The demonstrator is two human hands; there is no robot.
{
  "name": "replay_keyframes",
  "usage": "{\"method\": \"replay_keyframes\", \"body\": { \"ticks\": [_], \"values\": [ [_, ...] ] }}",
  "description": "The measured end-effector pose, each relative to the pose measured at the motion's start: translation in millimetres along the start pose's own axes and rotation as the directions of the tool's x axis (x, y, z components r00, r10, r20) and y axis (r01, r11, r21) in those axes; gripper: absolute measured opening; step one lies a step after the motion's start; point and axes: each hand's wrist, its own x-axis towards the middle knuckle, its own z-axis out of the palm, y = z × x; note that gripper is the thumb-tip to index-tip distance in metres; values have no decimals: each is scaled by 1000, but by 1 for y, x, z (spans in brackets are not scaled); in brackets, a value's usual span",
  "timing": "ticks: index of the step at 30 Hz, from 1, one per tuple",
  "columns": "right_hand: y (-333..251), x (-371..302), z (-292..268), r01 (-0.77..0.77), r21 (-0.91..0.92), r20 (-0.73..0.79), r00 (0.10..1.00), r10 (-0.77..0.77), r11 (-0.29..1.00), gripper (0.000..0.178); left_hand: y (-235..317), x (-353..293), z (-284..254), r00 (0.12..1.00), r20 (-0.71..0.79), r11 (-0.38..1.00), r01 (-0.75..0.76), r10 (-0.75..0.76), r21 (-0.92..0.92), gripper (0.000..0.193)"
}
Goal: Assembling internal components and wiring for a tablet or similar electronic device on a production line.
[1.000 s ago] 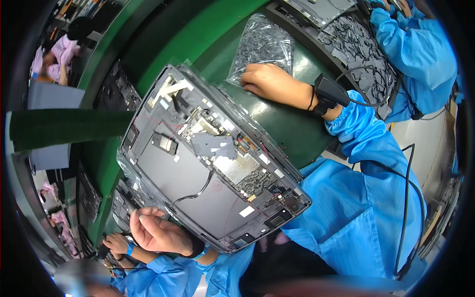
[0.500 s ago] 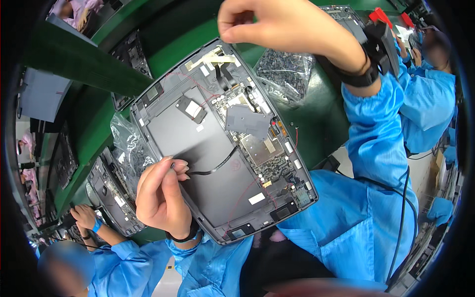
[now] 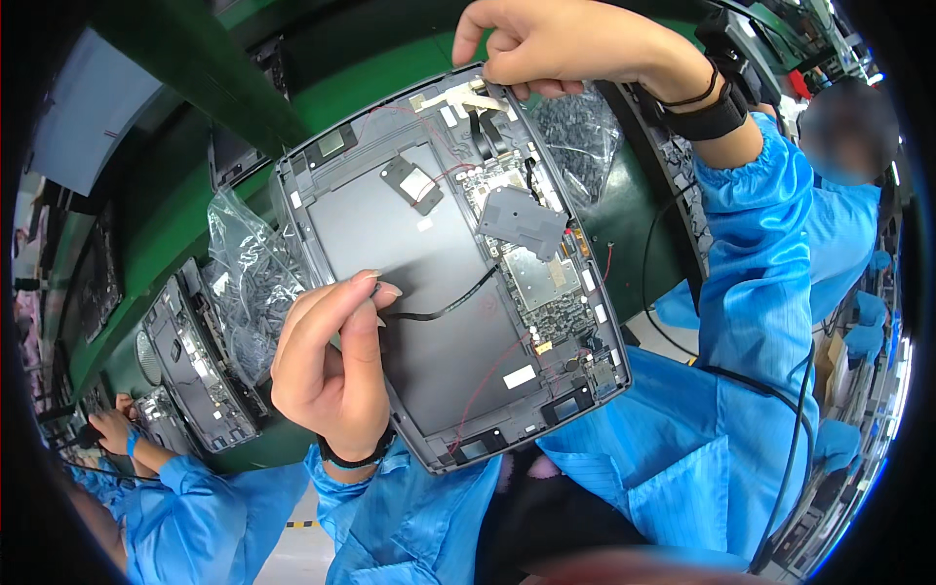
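Note:
An opened dark grey laptop chassis (image 3: 390, 361) lies tilted before me, with a green-and-silver circuit board (image 3: 546, 302) along its right side. My left hand (image 3: 336, 366) is over its left edge, thumb and fingertips pinched on something small that I cannot make out. A flat black cable (image 3: 444, 312) runs from beside those fingertips to the board. At the far corner is my right hand (image 3: 531, 49), its index finger and thumb apart near the rim and the other fingers bent. Close to it are cream tape strips (image 3: 463, 100). A loose grey plate (image 3: 526, 224) rests on the board.
Clear plastic bags (image 3: 244, 263) lie left of the chassis, and another bag (image 3: 585, 136) of dark parts is on its right. More opened chassis (image 3: 200, 361) stand on the green bench (image 3: 639, 234). A co-worker's hand (image 3: 117, 429) shows at lower left.
My right hand has come down to the far corner, its index finger now stretched out. My left hand is still pinched, slightly higher in the picture. The whole view has shifted a little.

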Motion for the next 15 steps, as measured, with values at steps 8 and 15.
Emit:
{"method": "replay_keyframes", "body": {
  "ticks": [8,15],
  "values": [
    [-4,-4,9,-91,82,20,996,89,993,27,-3,-1,-3,999,45,1000,-13,13,-15,20],
    [-11,1,7,-56,-87,34,998,60,995,28,-10,-5,-7,994,99,999,-52,53,-16,18]
  ]
}}
